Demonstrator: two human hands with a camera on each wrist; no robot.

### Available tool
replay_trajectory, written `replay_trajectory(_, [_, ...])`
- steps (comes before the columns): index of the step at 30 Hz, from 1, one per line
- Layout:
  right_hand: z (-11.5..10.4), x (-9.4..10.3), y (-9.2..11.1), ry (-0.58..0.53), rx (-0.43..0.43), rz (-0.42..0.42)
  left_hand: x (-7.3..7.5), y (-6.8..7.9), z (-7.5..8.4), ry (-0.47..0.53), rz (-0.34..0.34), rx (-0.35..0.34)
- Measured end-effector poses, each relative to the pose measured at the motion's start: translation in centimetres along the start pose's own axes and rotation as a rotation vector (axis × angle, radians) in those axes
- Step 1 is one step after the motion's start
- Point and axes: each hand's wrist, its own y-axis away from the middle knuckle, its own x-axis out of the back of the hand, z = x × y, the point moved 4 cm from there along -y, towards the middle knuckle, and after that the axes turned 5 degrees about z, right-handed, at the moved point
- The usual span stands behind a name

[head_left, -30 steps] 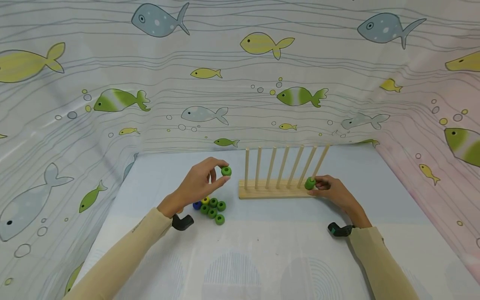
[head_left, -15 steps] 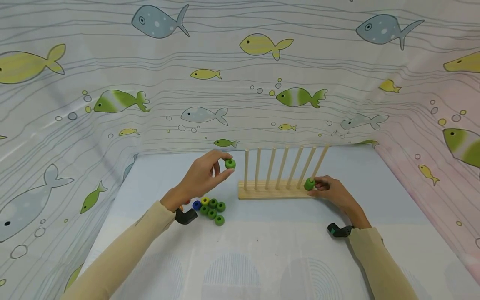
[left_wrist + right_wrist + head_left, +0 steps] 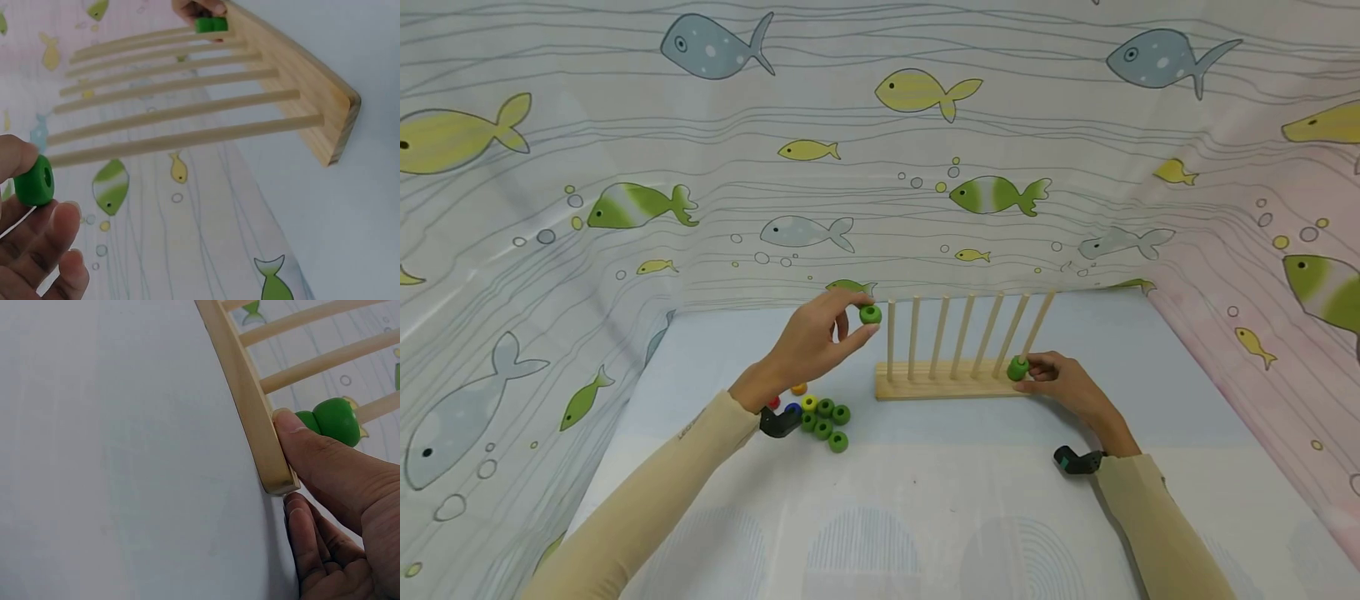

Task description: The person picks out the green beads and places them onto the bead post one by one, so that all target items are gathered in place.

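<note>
My left hand [image 3: 816, 340] pinches a green bead [image 3: 870, 319] between thumb and fingertips, its hole facing up. It is raised beside the top of the leftmost peg [image 3: 891, 337] of a wooden peg rack [image 3: 936, 387]. In the left wrist view that bead [image 3: 30, 184] overlaps the peg's tip. At the rack's right end, my right hand [image 3: 1070, 387] grips the base. In the right wrist view the thumb [image 3: 319, 444] presses on the base next to two green beads [image 3: 337, 422] stacked low on the rightmost peg. The other pegs are bare.
Several loose green beads [image 3: 823, 429] lie on the table left of the rack, with a yellow bead [image 3: 808, 403], a blue bead [image 3: 792, 409], an orange bead [image 3: 799, 388] and a red bead [image 3: 774, 402]. A fish-patterned curtain [image 3: 865, 183] surrounds the table.
My left hand has risen and moved right with the green bead, toward the leftmost peg. The orange and red beads have come into view behind the wrist. My right hand stays at the rack.
</note>
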Motion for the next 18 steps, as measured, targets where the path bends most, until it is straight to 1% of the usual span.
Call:
replay_trajectory(11, [-0.2, 0.0, -0.1, 0.022, 0.003, 0.008, 0.5, -1.2, 0.3, -0.021, 0.038, -0.005])
replay_trajectory(18, [-0.5, 0.1, 0.1, 0.016, -0.007, 0.009, 0.5, -2.3, 0.7, -0.023, 0.047, -0.015])
